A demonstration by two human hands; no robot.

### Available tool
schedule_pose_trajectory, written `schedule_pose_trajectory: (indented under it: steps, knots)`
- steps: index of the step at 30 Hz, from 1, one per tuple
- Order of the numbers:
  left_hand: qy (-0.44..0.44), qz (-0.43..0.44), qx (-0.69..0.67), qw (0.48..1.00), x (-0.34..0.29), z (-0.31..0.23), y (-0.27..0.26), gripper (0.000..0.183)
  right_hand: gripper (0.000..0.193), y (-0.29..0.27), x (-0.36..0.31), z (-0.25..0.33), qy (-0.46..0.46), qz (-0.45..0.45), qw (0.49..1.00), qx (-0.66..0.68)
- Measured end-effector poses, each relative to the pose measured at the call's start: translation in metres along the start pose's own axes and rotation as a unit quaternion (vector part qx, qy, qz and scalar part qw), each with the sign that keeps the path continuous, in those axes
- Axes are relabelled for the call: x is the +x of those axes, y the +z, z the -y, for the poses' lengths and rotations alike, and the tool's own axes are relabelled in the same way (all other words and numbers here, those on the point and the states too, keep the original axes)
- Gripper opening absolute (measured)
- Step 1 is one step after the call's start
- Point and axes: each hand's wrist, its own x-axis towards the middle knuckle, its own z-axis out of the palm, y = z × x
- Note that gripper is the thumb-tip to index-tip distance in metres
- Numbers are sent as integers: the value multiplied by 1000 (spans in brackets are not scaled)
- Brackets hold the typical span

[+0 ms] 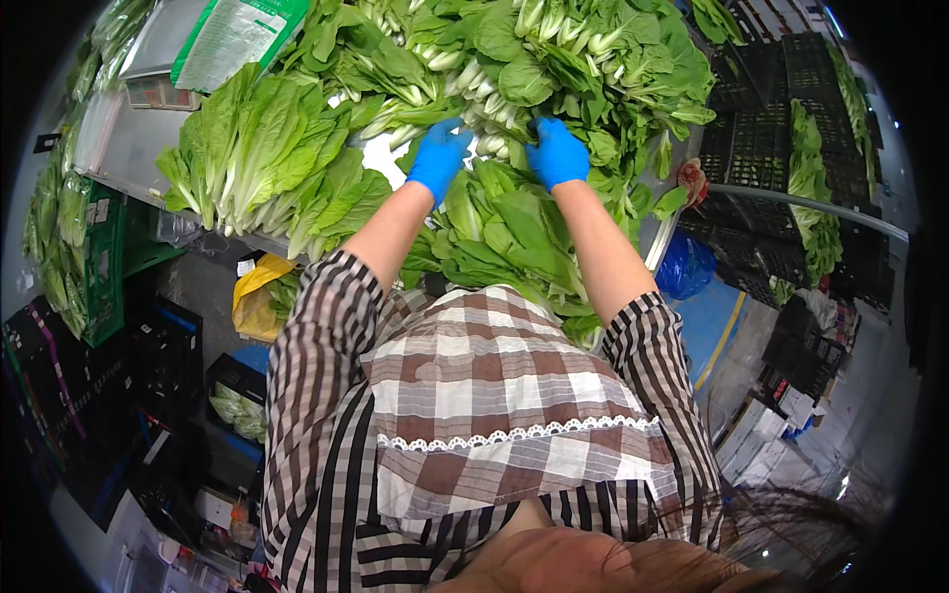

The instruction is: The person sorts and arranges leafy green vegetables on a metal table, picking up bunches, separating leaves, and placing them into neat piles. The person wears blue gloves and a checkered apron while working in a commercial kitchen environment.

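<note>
Both my hands wear blue gloves and reach over a heap of leafy greens on the worktop. My left hand [440,158] touches the pile beside the white stems, its fingers apart and no bunch in its grasp. Across a short gap, my right hand [559,153] rests at the edge of the leaves, thumb and fingers apart; its fingertips are partly hidden. White-stemmed bok choy [484,99] lies between and beyond the hands. Closer to my apron is a loose mound of green leaves [514,227]. Left of my left forearm stands a large bunch of long-leaved greens [257,138].
A green and white bag [237,40] lies at the far left of the worktop. Black crates [751,148] are stacked at the right, near a blue plastic bag [685,265]. A yellow bag [259,296] and a green crate [104,262] are at the left.
</note>
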Motion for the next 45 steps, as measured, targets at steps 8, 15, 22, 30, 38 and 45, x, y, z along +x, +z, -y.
schedule_pose_trajectory:
  steps: [8,15,22,30,38,45]
  knots:
    - [49,-35,-94,994,52,21,29,65,47,-10,-32,23,-47,-113,989,81]
    - [49,-2,-104,993,48,14,29,46,32,32,-60,28,42,13,892,450]
    - [53,69,-138,987,30,5,30,46,31,15,-62,37,215,122,735,631]
    - [62,26,-58,996,-4,16,38,41,25,21,-61,39,240,112,637,724]
    - [44,63,-26,997,-108,-42,38,37,25,-19,-112,51,227,107,572,781]
    - [87,152,28,984,-143,-28,19,33,23,-23,-148,44,222,94,637,732]
